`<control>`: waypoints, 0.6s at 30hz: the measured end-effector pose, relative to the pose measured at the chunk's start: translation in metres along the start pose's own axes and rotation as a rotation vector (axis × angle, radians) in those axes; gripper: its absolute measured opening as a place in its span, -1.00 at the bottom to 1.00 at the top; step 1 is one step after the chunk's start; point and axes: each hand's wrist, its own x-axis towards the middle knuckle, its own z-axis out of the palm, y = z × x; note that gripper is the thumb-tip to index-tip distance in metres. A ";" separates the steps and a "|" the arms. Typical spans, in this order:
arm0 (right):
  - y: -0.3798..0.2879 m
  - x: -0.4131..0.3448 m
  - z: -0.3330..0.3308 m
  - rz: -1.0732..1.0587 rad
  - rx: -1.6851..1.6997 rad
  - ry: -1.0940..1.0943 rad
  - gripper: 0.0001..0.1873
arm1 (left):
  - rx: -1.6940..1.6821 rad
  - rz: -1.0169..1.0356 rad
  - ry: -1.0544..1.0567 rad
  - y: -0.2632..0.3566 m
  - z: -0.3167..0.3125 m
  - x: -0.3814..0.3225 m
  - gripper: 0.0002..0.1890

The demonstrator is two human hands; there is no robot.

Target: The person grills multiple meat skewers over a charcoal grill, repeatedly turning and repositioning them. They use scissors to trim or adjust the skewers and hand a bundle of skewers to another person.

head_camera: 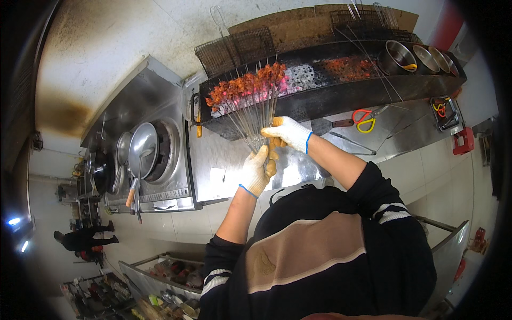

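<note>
Both hands wear white knit work gloves with stained, yellowish fingers. My left hand (pixel 258 172) is closed around the lower ends of a fanned bundle of metal skewers (pixel 252 120). Just above it, my right hand (pixel 286 134) grips the same bundle from the right, its thumb across the shafts. Chunks of reddish, seasoned meat (pixel 248 86) sit on the skewers' far ends, over glowing coals in the left part of a long black charcoal grill (pixel 340 90). The palm sides of both gloves are partly hidden.
Red- and yellow-handled scissors (pixel 366 120), a spatula (pixel 324 126) and tongs (pixel 352 144) lie on the steel counter (pixel 220 160). Metal pots (pixel 400 56) stand at the grill's right end. Wire grill baskets (pixel 236 50) lean behind it. At left are a wok (pixel 143 150) and burner; a person (pixel 84 239) stands farther off.
</note>
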 end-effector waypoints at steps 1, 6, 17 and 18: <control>0.001 -0.001 0.001 -0.007 0.006 -0.002 -0.70 | -0.045 0.006 0.008 -0.002 0.001 0.000 -0.69; 0.003 -0.002 0.006 -0.053 0.037 0.106 -0.69 | -0.085 0.025 0.034 -0.004 0.005 -0.001 -0.71; 0.006 0.002 0.000 -0.047 0.052 0.061 -0.65 | -0.172 -0.055 0.038 -0.007 0.007 0.003 -0.70; 0.007 0.001 0.000 -0.044 0.066 0.052 -0.65 | -0.210 -0.081 0.011 -0.006 0.006 0.004 -0.68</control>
